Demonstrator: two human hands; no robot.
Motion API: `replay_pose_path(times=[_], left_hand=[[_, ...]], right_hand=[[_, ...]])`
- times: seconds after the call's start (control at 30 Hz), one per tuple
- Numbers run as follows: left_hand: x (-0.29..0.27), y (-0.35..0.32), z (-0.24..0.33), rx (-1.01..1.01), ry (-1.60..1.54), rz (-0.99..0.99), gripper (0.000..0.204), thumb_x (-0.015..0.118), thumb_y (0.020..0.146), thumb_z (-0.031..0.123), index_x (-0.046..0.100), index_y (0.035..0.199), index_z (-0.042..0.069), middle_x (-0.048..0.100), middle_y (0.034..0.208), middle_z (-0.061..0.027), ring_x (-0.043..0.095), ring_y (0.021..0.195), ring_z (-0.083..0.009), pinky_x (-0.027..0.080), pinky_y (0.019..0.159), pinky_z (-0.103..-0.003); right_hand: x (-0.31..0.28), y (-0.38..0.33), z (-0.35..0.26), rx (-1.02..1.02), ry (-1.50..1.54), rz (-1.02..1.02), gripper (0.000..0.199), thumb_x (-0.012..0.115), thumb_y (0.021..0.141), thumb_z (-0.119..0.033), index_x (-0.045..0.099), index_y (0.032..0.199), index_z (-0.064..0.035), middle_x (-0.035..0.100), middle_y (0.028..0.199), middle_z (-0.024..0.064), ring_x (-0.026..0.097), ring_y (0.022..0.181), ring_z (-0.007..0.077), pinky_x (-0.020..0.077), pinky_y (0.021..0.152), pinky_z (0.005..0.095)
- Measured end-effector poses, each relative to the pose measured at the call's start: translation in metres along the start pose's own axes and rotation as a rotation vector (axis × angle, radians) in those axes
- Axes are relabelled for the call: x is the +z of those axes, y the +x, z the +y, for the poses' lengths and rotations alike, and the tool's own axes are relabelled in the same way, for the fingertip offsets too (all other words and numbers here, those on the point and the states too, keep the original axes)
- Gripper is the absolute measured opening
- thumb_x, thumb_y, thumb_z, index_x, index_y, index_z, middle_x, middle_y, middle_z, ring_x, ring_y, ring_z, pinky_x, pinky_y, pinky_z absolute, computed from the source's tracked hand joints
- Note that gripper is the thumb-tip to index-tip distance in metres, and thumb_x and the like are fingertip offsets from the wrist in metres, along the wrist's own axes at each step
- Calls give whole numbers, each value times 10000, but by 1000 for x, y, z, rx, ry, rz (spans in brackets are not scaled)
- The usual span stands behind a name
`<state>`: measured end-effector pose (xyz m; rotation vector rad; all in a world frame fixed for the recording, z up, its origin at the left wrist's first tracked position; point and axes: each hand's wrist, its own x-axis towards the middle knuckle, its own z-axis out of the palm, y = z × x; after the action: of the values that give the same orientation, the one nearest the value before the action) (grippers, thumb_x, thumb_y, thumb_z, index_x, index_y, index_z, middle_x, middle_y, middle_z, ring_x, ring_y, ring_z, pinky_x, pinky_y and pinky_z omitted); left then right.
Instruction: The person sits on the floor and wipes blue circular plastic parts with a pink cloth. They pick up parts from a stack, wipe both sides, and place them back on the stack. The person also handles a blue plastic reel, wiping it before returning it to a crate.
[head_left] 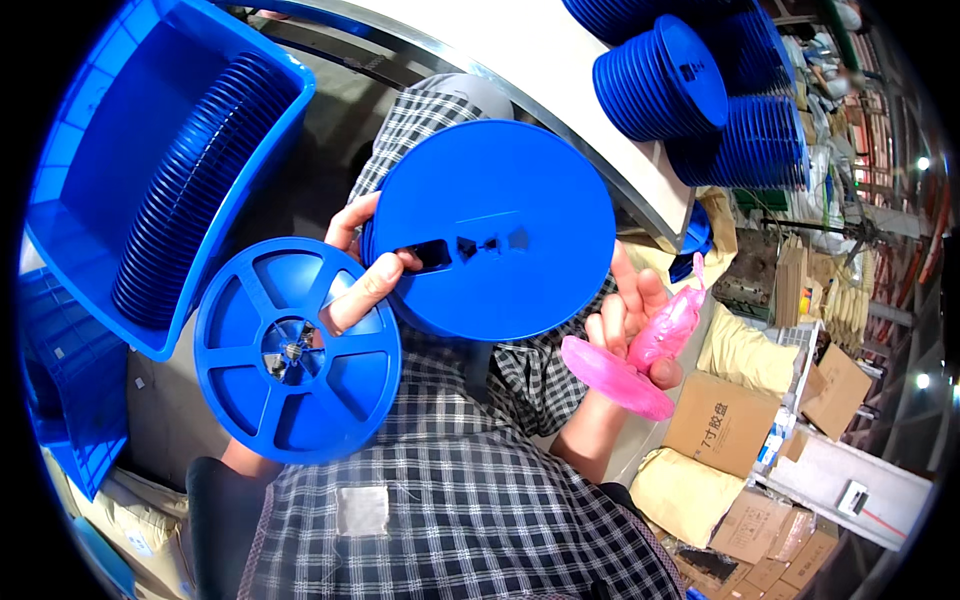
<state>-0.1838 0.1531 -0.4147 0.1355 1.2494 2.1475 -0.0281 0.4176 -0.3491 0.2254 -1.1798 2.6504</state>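
My left hand [360, 300] is closed on the edge of a large blue reel [500, 200] with a solid round face, held over my lap. A fingertip shows at the slot beside its centre. Against the same hand hangs a blue spoked reel flange [232, 340] with a round hub; how it is held there is partly hidden. My right hand [625, 315] grips a bright pink tool with a wrapped, knobby handle [668, 330] and a flat round disc [615, 378]. One right fingertip is close to the large reel's right edge; whether they touch I cannot tell.
At left stands a blue crate [290, 110] with a row of blue discs [190, 190] inside. Stacks of blue reels [660, 80] sit on the white table [470, 30] at the far right. Cardboard boxes [720, 425] and yellowish sacks [685, 495] lie to the right.
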Motion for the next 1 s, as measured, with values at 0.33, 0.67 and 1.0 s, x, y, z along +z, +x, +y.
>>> replay_pose_path(times=[0.33,0.67,1.0], left_hand=[[3,4,-9,-33,-43,62,711,775,878,357,444,1465,130,652,1063,-62,628,958,-163,539,895,-364],[0,2,-8,-13,38,61,655,760,887,385,504,1416,97,670,1014,-51,632,926,-154,518,895,-354],[3,-4,10,-10,265,-2,403,611,1001,333,601,1297,59,701,987,-97,654,977,-202,493,943,-371]], right_hand=[[8,7,-3,19,15,3,944,768,721,-195,331,1532,13,71,1607,369,499,663,100,393,626,231],[12,9,-2,67,-131,74,959,769,678,-178,346,1498,80,248,1596,262,519,705,102,415,653,226],[37,3,-16,380,-401,365,802,779,694,-63,445,1407,93,633,1118,100,558,788,75,468,757,235]])
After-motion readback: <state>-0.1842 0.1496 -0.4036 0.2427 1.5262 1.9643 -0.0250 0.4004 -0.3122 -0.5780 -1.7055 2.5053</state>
